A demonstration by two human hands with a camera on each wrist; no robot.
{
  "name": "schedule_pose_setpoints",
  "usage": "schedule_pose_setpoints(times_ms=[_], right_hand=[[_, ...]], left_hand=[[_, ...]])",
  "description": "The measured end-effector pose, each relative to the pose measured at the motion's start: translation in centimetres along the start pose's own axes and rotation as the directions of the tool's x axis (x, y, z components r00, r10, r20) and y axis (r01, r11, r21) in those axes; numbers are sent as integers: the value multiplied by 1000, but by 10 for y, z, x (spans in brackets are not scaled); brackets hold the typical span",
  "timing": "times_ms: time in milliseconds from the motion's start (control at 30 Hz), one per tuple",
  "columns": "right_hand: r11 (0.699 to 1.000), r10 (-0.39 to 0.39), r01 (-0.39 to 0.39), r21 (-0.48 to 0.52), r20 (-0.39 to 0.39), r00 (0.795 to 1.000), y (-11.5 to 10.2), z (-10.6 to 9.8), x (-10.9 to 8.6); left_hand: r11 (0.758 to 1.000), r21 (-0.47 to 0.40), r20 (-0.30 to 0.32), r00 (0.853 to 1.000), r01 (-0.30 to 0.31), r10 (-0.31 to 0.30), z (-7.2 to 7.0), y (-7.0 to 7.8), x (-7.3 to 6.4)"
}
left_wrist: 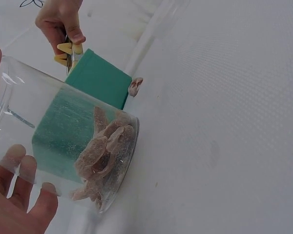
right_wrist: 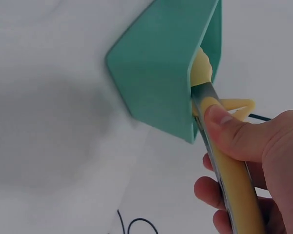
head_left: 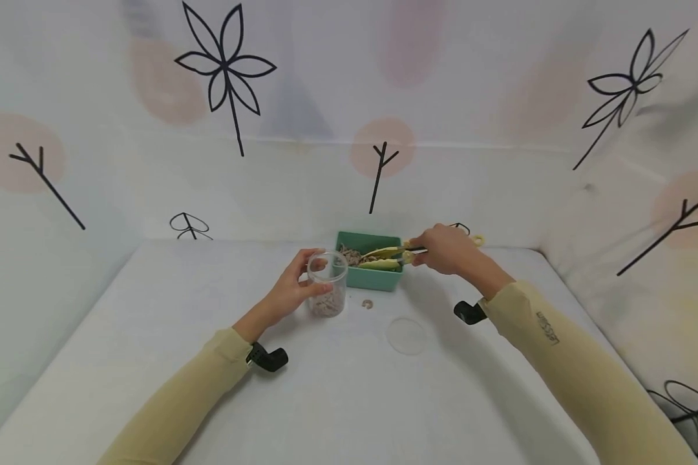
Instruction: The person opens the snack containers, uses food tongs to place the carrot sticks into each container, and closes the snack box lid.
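My left hand [head_left: 285, 294] grips a clear plastic jar [head_left: 331, 302] around its upper part, fingers on one side and thumb on the other. Wrinkled pale-brown pieces [left_wrist: 100, 156] lie at the bottom of the jar, seen through its wall in the left wrist view. With my right hand [head_left: 444, 248] I hold a pair of yellow-and-metal tongs [right_wrist: 234, 190], thumb along the upper arm. Their yellow heads reach into a green rectangular box [head_left: 375, 279] that stands just behind and right of the jar. More of the same pieces [head_left: 351, 257] show inside the box, around the tong heads.
One loose piece [head_left: 367, 303] lies on the white table in front of the box. Nearer to me and to the right is a flat, clear round lid [head_left: 406, 336]. White patterned cloth walls [head_left: 302, 194] stand behind and at both sides.
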State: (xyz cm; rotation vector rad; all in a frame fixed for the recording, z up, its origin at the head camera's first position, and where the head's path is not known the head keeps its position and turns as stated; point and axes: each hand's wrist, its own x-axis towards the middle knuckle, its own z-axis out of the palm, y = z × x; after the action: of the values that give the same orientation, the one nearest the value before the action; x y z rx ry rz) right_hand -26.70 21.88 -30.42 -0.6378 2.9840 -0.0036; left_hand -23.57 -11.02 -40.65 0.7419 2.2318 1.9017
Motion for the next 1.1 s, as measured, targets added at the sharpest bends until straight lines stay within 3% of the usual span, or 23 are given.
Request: schedule_pose_setpoints(times_ms=[467, 1100], right_hand=[[998, -2, 8, 56, -108, 994, 15, 4, -12], [948, 83, -42, 314, -118, 990, 21, 0, -14]], left_hand=[[1000, 4, 1, 1000, 14, -14, -1, 1, -1], [1000, 2, -14, 1000, 20, -20, 0, -1, -1]])
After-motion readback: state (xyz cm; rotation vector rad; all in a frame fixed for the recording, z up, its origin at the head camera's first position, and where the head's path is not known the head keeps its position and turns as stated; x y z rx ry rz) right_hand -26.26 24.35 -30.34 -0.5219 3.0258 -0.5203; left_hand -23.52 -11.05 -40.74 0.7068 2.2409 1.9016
